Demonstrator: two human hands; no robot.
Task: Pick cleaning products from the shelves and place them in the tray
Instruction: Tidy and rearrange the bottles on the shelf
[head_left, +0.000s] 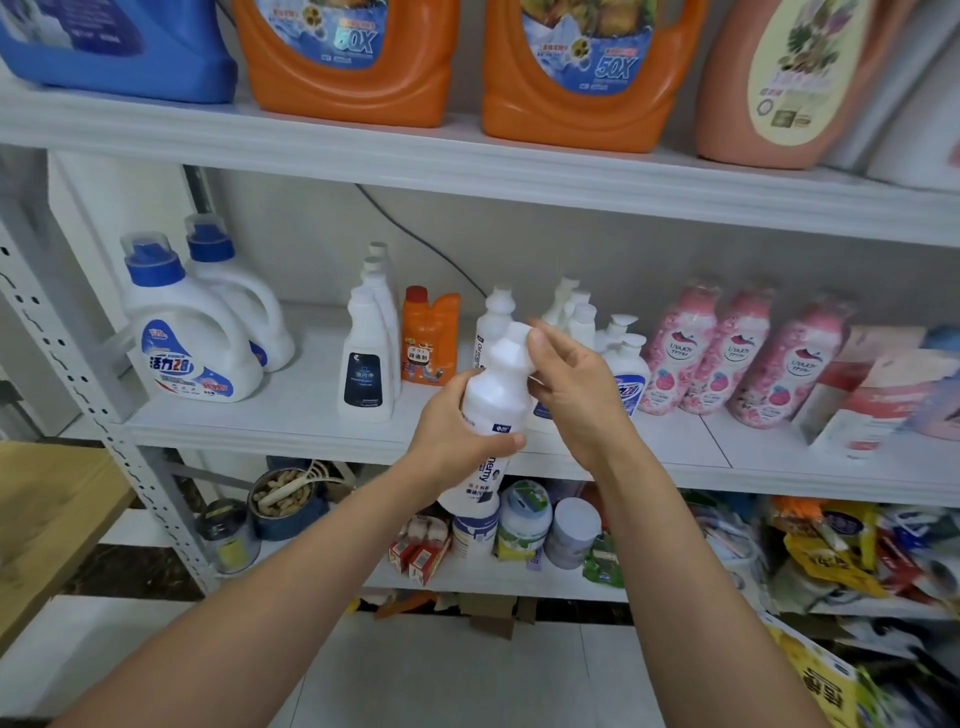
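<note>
A white cleaner bottle (496, 400) with a bent neck is held up in front of the middle shelf (291, 410). My left hand (452, 426) grips its body from the left. My right hand (576, 384) sits at the neck and cap, fingers curled around the top. Behind them stand more white bottles (366, 358), a small orange bottle (430, 338) and several pink bottles (737, 348). No tray is in view.
White jugs with blue caps (192, 332) stand at the shelf's left. Orange jugs (348, 57) and a blue jug (119, 47) fill the top shelf. The lower shelf holds jars, tins (522, 519) and packets. A wooden surface (47, 514) lies at the left.
</note>
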